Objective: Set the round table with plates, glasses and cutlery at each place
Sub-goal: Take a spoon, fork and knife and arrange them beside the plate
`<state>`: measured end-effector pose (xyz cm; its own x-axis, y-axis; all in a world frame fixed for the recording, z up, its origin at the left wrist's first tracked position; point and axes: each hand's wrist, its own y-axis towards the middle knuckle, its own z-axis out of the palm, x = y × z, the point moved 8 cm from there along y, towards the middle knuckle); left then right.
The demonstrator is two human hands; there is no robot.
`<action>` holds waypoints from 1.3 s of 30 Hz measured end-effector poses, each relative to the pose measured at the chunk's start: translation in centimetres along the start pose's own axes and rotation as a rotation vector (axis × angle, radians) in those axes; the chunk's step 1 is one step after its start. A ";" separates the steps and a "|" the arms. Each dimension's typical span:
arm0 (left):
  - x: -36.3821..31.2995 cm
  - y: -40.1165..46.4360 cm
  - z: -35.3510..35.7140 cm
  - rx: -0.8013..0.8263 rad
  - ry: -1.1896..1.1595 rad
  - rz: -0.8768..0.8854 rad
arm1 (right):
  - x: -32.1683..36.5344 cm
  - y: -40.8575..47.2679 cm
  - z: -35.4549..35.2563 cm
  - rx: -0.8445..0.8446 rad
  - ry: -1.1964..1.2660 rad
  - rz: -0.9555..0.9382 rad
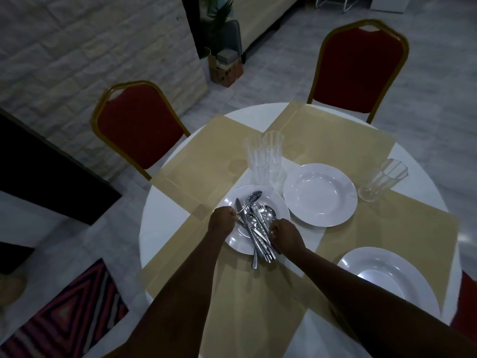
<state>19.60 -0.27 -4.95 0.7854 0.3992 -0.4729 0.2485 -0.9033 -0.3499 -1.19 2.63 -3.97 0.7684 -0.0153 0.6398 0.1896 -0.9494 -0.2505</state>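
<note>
A round white table (160, 218) carries several beige placemats (196, 148). A white plate (232, 200) near the middle holds a pile of cutlery (260, 228): spoons, forks and a knife. My left hand (222, 220) pinches the handle of one spoon (251, 198), whose bowl points away from me. My right hand (285, 235) is closed on handles in the pile. A second white plate (320, 195) lies empty to the right, and a third (387, 277) lies at the near right. Two clear glasses (265, 158) stand together behind the pile. Another glass (382, 180) stands at the right.
Two red chairs with gold frames stand at the far side, one at the left (136, 125) and one at the right (358, 65). A patterned red rug (69, 311) lies on the floor at the lower left. A dark counter (38, 171) is on the left.
</note>
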 end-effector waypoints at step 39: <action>6.0 -6.3 1.0 0.083 -0.687 -0.301 | -2.9 0.5 -0.9 0.071 0.068 0.281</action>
<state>22.22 7.96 -6.44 0.1535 0.6598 -0.7356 0.3312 -0.7357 -0.5908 -3.82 1.90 -5.30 0.7549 -0.2974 0.5845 0.0196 -0.8806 -0.4734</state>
